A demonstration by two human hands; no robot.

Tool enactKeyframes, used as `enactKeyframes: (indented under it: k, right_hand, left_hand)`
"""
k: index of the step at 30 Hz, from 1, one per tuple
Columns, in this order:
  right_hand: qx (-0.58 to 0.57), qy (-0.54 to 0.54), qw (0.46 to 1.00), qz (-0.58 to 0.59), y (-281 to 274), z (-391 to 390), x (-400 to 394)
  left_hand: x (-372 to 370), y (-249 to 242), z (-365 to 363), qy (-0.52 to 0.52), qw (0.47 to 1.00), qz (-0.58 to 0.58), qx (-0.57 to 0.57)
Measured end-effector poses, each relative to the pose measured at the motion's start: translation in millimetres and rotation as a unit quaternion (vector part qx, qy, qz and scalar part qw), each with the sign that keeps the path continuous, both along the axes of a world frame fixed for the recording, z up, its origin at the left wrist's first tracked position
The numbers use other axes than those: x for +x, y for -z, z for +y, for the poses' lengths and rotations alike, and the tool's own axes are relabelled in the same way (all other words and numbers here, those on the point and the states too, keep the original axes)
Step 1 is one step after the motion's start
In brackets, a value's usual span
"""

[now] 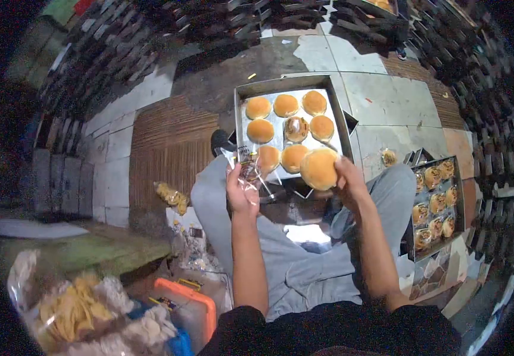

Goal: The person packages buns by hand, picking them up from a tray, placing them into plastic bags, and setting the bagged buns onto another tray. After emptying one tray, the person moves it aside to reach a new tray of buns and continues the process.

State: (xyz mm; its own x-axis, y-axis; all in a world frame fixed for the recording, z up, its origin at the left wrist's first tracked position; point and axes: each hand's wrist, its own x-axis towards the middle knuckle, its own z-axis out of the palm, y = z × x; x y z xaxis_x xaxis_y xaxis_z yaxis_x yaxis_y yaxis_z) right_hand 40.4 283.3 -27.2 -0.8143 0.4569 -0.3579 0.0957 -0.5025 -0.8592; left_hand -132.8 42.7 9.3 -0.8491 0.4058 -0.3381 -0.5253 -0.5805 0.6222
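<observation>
My left hand (241,193) is closed on a clear plastic bag (250,172) with dark printing. In my right hand (350,181) is a round golden bun (318,168), gripped at its right side and held above the near edge of a metal tray (339,107). Rows of similar buns (258,107) lie in that tray. One bun in its middle row, a wrapped bun (296,128), shows printed plastic over it. The held bun and the bag are apart, and they partly cover the tray's front row.
To my right stands a second tray (410,237) of wrapped buns. A packaged bun (388,156) lies on the floor beyond it. On the left are a plastic bag of yellowish contents (172,197), an orange-rimmed container (210,308) and a yellow bundle (76,308). Stacked dark trays (114,53) line the surroundings.
</observation>
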Motion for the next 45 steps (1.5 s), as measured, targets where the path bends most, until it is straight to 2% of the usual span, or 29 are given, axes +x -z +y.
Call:
enactKeyframes:
  k: [1,2,4,6,7,8,10,11,12,14,15,20,22,23,24,26,27,28,30,35,36,39,42,44,45]
  right_hand:
    - [0.013,-0.092,0.995,-0.025,-31.7,-11.5,8.6]
    - [-0.072,-0.148,0.986,-0.025,-89.7,-32.8,8.2]
    - [-0.026,-0.205,0.978,0.000,-109.4,-58.8,1.5]
    - [0.184,-0.183,0.962,0.079,-125.8,-94.1,-18.5]
    - [0.384,-0.206,0.897,0.070,-133.6,-103.0,-25.5]
    - [0.512,-0.180,0.831,0.121,-127.3,-116.6,-31.1]
    - [0.621,-0.213,0.732,0.183,-122.6,-136.2,-31.7]
    - [0.648,-0.223,0.701,0.195,-113.7,-142.0,-30.2]
    - [0.650,-0.227,0.699,0.195,-113.4,-141.4,-36.8]
    - [0.628,-0.220,0.729,0.160,-115.6,-136.4,-48.8]
    - [0.621,-0.230,0.739,0.126,-123.4,-131.7,-53.2]
    - [0.585,-0.319,0.731,0.147,-105.4,-117.2,-58.7]
    - [0.615,-0.268,0.736,0.085,-125.2,-118.3,-64.6]
    - [0.595,-0.244,0.762,0.081,-124.8,-118.4,-69.2]
    - [0.596,-0.249,0.759,0.077,-123.2,-117.9,-71.1]
    - [0.499,-0.294,0.803,0.140,-120.0,-120.4,-69.4]
    - [0.483,-0.303,0.809,0.140,-119.5,-123.5,-67.9]
    - [0.481,-0.306,0.810,0.140,-120.3,-121.0,-67.0]
    - [0.500,-0.311,0.791,0.164,-127.1,-111.8,-66.0]
    - [0.607,-0.244,0.743,0.140,-120.7,-95.0,-42.3]
    - [0.608,-0.233,0.745,0.143,-122.1,-93.6,-34.8]
    - [0.523,-0.197,0.812,0.168,-128.6,-95.3,-10.2]
    - [0.524,-0.109,0.828,0.168,-138.8,-102.9,1.2]
    - [0.520,-0.100,0.830,0.177,-135.6,-106.3,9.7]
    - [0.531,-0.111,0.817,0.194,-134.8,-109.8,14.7]
  left_hand:
    - [1.9,-5.7,-1.5,-0.007,1.000,0.007,-0.010]
    - [2.8,-12.0,-2.5,-0.013,1.000,0.014,-0.021]
    - [0.1,-21.4,-7.0,-0.048,0.997,0.012,-0.053]
    - [-1.8,-25.1,-16.9,-0.034,0.999,-0.024,0.006]
    - [-0.4,-29.8,-16.1,-0.060,0.996,-0.069,-0.002]
    - [-2.4,-29.3,-18.2,-0.068,0.995,-0.068,-0.001]
    - [-11.1,-25.6,-25.2,-0.013,0.993,-0.058,0.097]
    - [-8.5,-30.9,-33.8,0.023,0.990,-0.078,0.117]
    - [-6.1,-24.9,-32.5,0.020,0.989,-0.079,0.121]
    - [6.2,-9.6,-14.3,-0.042,0.988,-0.076,0.129]
    - [8.3,-4.5,-9.1,-0.062,0.994,-0.054,0.072]
    - [-15.5,4.6,-16.2,-0.093,0.978,-0.092,0.161]
    - [-10.7,0.4,-3.6,-0.102,0.991,-0.038,0.078]
    - [-7.4,-7.9,5.0,-0.108,0.994,0.003,0.014]
    - [-12.1,-2.7,5.3,-0.111,0.994,-0.003,0.017]
    - [-23.4,11.5,-3.8,-0.157,0.973,-0.098,0.136]
    - [-27.5,17.3,-14.9,-0.140,0.966,-0.113,0.185]
    - [-24.9,22.5,-17.8,-0.143,0.966,-0.114,0.184]
    - [-23.8,3.6,-19.0,-0.152,0.969,-0.112,0.157]
    - [-5.7,-26.5,-1.7,-0.095,0.991,0.005,0.089]
    - [-2.6,-30.8,0.1,-0.087,0.992,0.013,0.087]
    - [6.5,-40.6,-2.2,-0.084,0.993,0.021,0.080]
    - [32.1,-53.5,13.1,-0.027,0.996,0.075,0.045]
    - [44.5,-65.8,22.6,-0.028,0.995,0.085,0.054]
    - [45.8,-76.4,23.2,-0.041,0.994,0.046,0.087]
